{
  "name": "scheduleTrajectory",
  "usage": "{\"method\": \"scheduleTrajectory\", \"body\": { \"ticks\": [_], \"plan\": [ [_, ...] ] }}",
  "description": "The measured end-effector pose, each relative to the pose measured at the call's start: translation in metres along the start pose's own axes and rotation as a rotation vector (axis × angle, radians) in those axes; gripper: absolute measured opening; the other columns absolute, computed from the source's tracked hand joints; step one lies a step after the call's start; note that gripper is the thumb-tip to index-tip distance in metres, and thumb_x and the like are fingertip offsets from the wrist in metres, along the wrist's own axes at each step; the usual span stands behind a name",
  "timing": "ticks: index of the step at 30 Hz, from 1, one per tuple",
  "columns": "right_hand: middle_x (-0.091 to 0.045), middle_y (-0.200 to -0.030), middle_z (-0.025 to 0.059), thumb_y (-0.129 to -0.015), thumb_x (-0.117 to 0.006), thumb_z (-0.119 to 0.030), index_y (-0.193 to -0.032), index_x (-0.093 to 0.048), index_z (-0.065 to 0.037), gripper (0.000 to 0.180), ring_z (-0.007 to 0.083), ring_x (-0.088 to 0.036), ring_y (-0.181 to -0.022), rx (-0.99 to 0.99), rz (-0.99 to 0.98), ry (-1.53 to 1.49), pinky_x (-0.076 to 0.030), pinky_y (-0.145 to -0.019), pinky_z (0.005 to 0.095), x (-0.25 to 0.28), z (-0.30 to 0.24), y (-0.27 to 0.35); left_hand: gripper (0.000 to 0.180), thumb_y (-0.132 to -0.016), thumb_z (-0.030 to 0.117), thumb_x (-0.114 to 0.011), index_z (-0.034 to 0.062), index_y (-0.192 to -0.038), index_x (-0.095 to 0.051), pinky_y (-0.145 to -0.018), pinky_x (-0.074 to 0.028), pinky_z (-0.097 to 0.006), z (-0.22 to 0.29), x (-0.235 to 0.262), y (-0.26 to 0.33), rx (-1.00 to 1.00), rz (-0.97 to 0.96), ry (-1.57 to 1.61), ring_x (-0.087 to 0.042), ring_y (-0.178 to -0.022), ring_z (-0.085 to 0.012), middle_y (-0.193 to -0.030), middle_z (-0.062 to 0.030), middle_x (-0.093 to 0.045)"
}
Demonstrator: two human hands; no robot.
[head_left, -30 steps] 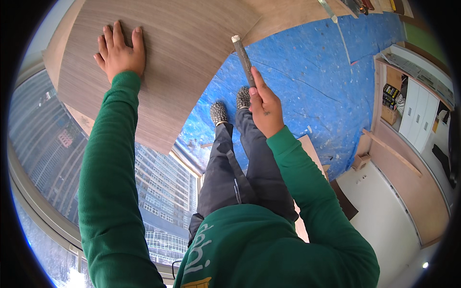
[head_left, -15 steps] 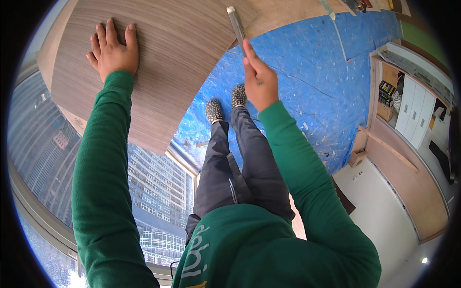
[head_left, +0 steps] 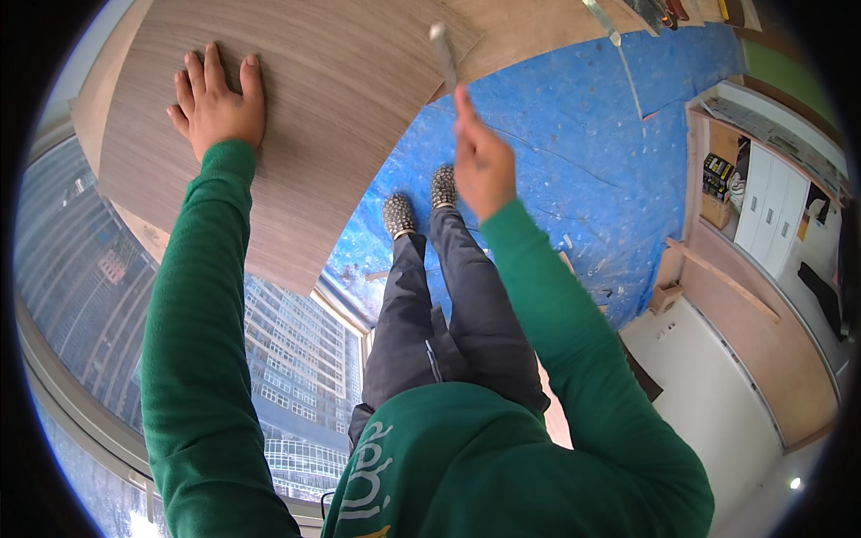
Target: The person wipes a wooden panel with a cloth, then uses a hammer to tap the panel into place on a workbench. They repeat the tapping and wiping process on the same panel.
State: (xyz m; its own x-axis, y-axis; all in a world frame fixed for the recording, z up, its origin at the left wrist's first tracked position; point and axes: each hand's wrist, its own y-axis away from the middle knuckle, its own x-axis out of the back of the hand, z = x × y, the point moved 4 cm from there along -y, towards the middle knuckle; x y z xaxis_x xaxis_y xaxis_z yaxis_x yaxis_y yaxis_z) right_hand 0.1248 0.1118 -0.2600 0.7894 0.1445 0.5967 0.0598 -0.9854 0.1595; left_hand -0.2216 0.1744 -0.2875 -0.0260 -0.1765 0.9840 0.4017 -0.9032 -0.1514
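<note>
In the upper left of the frame the left hand (head_left: pixel 218 100) lies flat, fingers spread, on the grey wood-grain panel (head_left: pixel 332 108). At top centre the right hand (head_left: pixel 482 161) is closed around the handle of a blurred hammer (head_left: pixel 442 49) raised over the panel's edge, above the blue floor covering (head_left: pixel 574 170).

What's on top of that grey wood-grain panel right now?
The left hand lies flat on the grey wood-grain panel, fingers spread. The right hand holds a slim metal tool above its edge. Whatever the palm covers is hidden.
</note>
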Motion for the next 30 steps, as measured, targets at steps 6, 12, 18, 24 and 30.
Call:
{"method": "scheduleTrajectory", "body": {
  "ticks": [6, 12, 18, 24, 30],
  "plan": [
    [-0.067, -0.081, 0.0151, -0.100, -0.061, -0.002, -0.152, -0.055, -0.024, 0.057, 0.0243, -0.067, -0.071, 0.126, 0.064, -0.061, -0.055, -0.071, 0.0345, 0.000, 0.003, -0.003, 0.076, -0.102, 0.069, -0.036, 0.0232, -0.163, -0.035, -0.129, -0.008, -0.056, -0.001, -0.001, 0.001, -0.003, -0.001, 0.008, -0.016, -0.160, -0.0306, -0.172, -0.0083, -0.026],
    [-0.067, -0.081, 0.0168, -0.103, -0.060, -0.007, -0.152, -0.055, -0.024, 0.052, 0.0162, -0.061, -0.069, -0.055, 0.053, -0.093, -0.052, -0.071, 0.0305, -0.004, 0.018, -0.017, 0.076, -0.102, 0.068, -0.036, 0.0228, -0.163, -0.035, -0.129, -0.008, -0.056, 0.000, -0.001, 0.001, -0.006, 0.005, 0.000, -0.016, -0.160, -0.0311, -0.172, -0.0086, -0.026],
    [-0.071, -0.091, 0.0208, -0.106, -0.058, -0.010, -0.151, -0.055, -0.019, 0.047, 0.0111, -0.057, -0.071, 0.053, 0.047, -0.081, -0.051, -0.070, 0.0295, -0.004, 0.013, 0.005, 0.076, -0.102, 0.067, -0.036, 0.0222, -0.163, -0.035, -0.129, -0.008, -0.056, 0.001, 0.001, 0.002, -0.002, 0.003, 0.011, -0.016, -0.160, -0.0305, -0.172, -0.0090, -0.026],
    [-0.072, -0.095, 0.0232, -0.103, -0.062, -0.007, -0.152, -0.055, -0.018, 0.050, 0.0118, -0.065, -0.076, 0.051, 0.109, -0.123, -0.054, -0.074, 0.0293, 0.002, 0.019, -0.017, 0.076, -0.102, 0.067, -0.036, 0.0225, -0.162, -0.036, -0.129, -0.008, -0.056, 0.001, 0.000, 0.002, -0.009, 0.018, 0.008, -0.017, -0.160, -0.0307, -0.171, -0.0090, -0.027],
    [-0.069, -0.087, 0.0218, -0.103, -0.062, -0.008, -0.151, -0.055, -0.021, 0.050, 0.0104, -0.063, -0.073, 0.008, 0.015, -0.014, -0.053, -0.074, 0.0291, 0.007, 0.008, -0.002, 0.076, -0.102, 0.068, -0.036, 0.0222, -0.162, -0.036, -0.129, -0.009, -0.056, 0.000, 0.000, 0.003, -0.011, 0.019, 0.010, -0.017, -0.160, -0.0317, -0.171, -0.0093, -0.027]
  ]
}}
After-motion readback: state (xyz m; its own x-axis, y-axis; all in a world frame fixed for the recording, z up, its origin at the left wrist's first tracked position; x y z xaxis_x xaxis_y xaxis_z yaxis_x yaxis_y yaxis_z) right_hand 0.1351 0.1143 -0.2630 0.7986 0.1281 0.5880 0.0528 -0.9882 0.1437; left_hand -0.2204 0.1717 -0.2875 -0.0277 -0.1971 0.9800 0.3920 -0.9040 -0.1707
